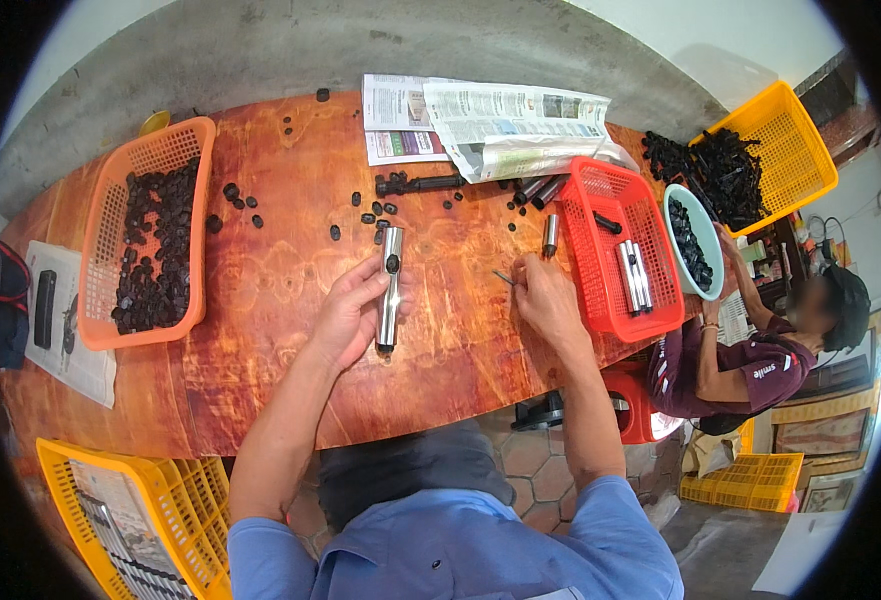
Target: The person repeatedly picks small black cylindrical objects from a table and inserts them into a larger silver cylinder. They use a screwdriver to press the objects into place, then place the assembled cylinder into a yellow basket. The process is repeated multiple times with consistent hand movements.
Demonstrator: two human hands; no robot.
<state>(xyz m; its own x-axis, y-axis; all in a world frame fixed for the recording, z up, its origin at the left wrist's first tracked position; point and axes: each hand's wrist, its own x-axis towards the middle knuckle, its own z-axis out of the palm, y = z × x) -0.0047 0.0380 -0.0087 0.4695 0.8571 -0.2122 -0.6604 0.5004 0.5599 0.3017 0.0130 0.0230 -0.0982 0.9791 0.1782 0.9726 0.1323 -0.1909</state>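
My left hand is closed around a silver metal tube, which looks like a flashlight body. The tube stands nearly lengthwise to me, with a black oval button near its far end and a black tip at its near end. Low over the table to the right, my right hand pinches a thin dark rod that sticks out to the left. Just beyond its fingers is a short silver cylinder; whether they touch it I cannot tell. Small black oval caps lie scattered beyond the tube.
An orange basket of black caps stands left. On the right are a red basket with silver tubes, a pale blue basin of black parts and a yellow basket. Newspaper lies at the back. A co-worker sits at right.
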